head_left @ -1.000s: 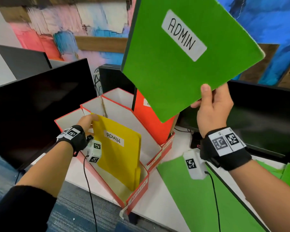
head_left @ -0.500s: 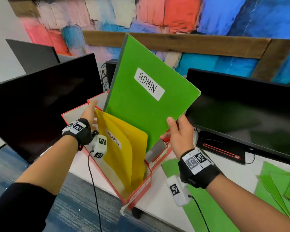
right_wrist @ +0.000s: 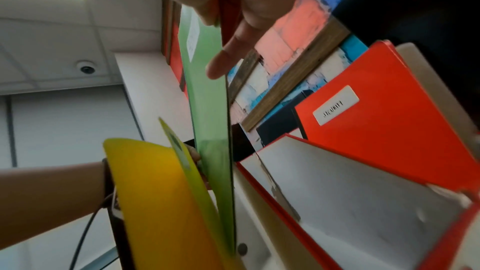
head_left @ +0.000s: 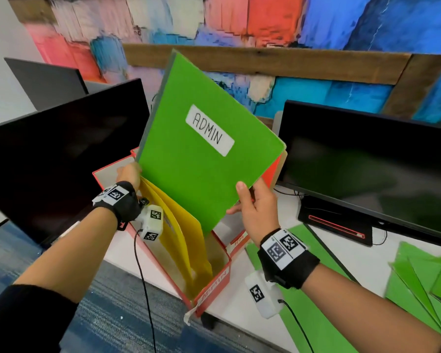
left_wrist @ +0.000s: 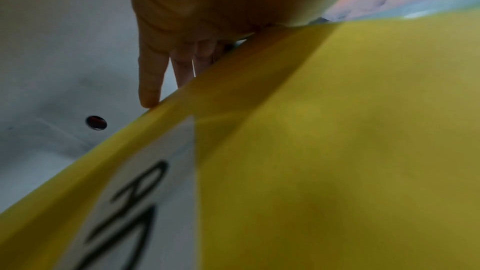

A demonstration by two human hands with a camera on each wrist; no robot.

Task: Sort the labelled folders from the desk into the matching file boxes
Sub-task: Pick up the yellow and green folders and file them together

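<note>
The right hand [head_left: 256,212] pinches the green folder [head_left: 204,159] above the file box [head_left: 214,284] at the table's front edge; the left hand's [head_left: 127,174] straight fingers [left_wrist: 150,81] press back the yellow folder [head_left: 181,238].

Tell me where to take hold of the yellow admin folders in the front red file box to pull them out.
Pinch the yellow ADMIN folders at their top rear corner, coming from above on the left, where the left hand now rests. They stand upright, bowed, deep in the red ADMIN file box; only the top edges are exposed. The green ADMIN folder blocks the right.
</note>
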